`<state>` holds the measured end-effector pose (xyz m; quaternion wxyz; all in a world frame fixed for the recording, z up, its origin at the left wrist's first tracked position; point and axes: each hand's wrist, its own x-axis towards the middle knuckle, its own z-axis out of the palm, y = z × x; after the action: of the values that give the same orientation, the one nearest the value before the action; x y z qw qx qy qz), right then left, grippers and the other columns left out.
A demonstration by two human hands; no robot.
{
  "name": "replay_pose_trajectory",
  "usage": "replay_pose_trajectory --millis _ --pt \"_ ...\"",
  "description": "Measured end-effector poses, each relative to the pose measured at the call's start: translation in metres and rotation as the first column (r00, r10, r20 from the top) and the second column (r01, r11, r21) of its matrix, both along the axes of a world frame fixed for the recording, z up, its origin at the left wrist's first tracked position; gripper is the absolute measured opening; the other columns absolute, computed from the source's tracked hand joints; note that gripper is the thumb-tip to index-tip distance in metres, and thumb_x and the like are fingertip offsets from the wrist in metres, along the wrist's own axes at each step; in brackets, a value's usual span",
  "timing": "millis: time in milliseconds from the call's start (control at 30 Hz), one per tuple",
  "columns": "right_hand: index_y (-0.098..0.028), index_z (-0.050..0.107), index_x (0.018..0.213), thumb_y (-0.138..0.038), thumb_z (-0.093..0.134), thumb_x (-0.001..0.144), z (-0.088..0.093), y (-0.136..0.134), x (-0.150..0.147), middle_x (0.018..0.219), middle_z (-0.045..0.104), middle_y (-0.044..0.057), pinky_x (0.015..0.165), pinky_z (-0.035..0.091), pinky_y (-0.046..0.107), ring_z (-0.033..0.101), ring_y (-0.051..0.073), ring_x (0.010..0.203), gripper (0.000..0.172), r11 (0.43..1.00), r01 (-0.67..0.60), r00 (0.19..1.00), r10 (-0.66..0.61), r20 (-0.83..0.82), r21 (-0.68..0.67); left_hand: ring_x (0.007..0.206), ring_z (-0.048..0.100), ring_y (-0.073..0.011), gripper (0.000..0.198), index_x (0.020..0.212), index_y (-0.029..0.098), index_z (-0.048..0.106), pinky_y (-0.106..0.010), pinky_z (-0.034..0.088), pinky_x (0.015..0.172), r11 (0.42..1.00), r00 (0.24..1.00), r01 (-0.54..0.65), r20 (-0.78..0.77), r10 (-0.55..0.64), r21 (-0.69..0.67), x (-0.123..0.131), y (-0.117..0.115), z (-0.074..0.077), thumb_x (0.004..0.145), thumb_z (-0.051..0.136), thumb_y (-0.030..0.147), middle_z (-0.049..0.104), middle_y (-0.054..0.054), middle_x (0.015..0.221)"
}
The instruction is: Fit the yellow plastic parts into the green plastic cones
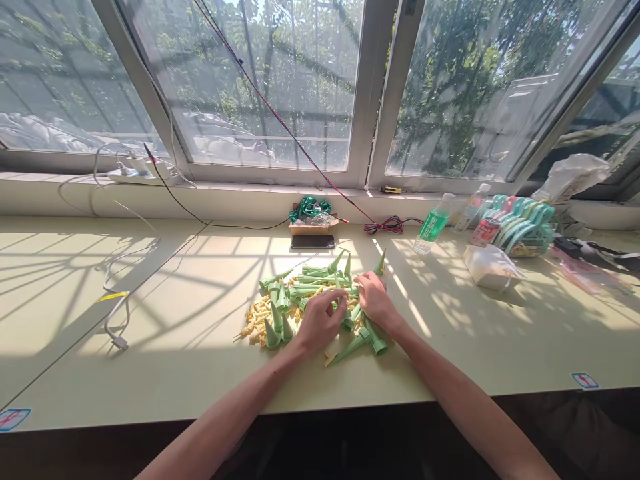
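A heap of green plastic cone-shaped spikes [277,297] and small yellow plastic pieces [257,317] lies on the pale table in front of me. My left hand [321,321] is over the front middle of the heap, thumb and fingertips brought together in a pinch; whatever they hold is too small to make out. At the heap's right side, my right hand [375,300] has its fingers curled down among the pieces, and its grasp is hidden. A green cone [381,263] stands just beyond it. Below both hands lies another green spike [353,348], pointing left.
Behind the heap are a black phone [313,242] and a small open box [314,229] with green ties. To the right stand a green-labelled bottle [434,225], a pink can [485,232], a tissue box [491,268] and a rack of hangers [523,223]. A white cable [116,323] lies left.
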<state>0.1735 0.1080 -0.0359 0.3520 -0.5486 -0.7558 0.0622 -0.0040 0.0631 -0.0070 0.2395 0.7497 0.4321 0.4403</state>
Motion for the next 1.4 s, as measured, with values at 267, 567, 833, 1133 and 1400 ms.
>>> replay_pose_trajectory --millis 267,567,833,1133,1400 --pt "-0.022 0.063 0.103 -0.012 0.047 0.091 0.032 -0.012 -0.008 0.104 0.059 0.009 0.089 0.052 0.040 0.060 0.023 0.098 0.022 0.975 -0.087 0.972 0.128 -0.196 0.207 0.057 0.056 -0.0087 0.023 0.107 0.019 0.067 -0.020 0.045 0.050 0.994 0.985 -0.107 0.136 0.104 0.011 -0.001 0.002 0.001 0.095 0.052 0.031 0.070 -0.005 0.089" --pt "-0.023 0.062 0.099 -0.021 0.048 0.099 0.039 -0.025 -0.017 0.098 0.064 0.007 0.082 0.053 0.035 0.063 0.020 0.093 0.014 0.912 -0.168 0.923 0.279 -0.266 0.374 0.072 0.065 -0.0129 0.021 0.110 0.020 0.060 -0.023 0.056 0.057 0.985 0.949 -0.171 0.267 0.167 -0.006 -0.002 0.000 0.007 0.098 0.048 0.032 0.064 -0.006 0.094" --pt "-0.022 0.062 0.100 -0.021 0.046 0.099 0.039 -0.031 -0.019 0.080 0.063 0.004 0.069 0.054 0.032 0.062 0.017 0.072 0.017 0.886 -0.194 0.884 0.344 -0.317 0.420 0.069 0.059 -0.0093 0.019 0.110 0.022 0.059 -0.020 0.055 0.056 0.978 0.964 -0.172 0.226 0.143 0.116 -0.003 -0.001 0.003 0.100 0.045 0.029 0.060 -0.004 0.095" --pt "-0.021 0.062 0.098 -0.024 0.043 0.100 0.039 -0.033 -0.019 0.077 0.060 0.003 0.061 0.051 0.030 0.058 0.015 0.065 0.020 0.888 -0.196 0.884 0.344 -0.316 0.416 0.071 0.060 -0.0097 0.018 0.109 0.021 0.060 -0.020 0.055 0.058 0.970 0.970 -0.154 0.215 0.112 0.190 -0.002 -0.002 0.006 0.100 0.046 0.026 0.059 -0.004 0.093" --pt "-0.021 0.062 0.098 -0.020 0.045 0.099 0.039 -0.031 -0.019 0.081 0.063 0.004 0.062 0.051 0.029 0.061 0.015 0.067 0.018 0.874 -0.213 0.878 0.367 -0.306 0.437 0.070 0.060 -0.0087 0.017 0.108 0.019 0.062 -0.018 0.055 0.056 0.963 0.972 -0.151 0.209 0.104 0.223 -0.002 -0.002 0.007 0.098 0.049 0.022 0.059 -0.004 0.093"
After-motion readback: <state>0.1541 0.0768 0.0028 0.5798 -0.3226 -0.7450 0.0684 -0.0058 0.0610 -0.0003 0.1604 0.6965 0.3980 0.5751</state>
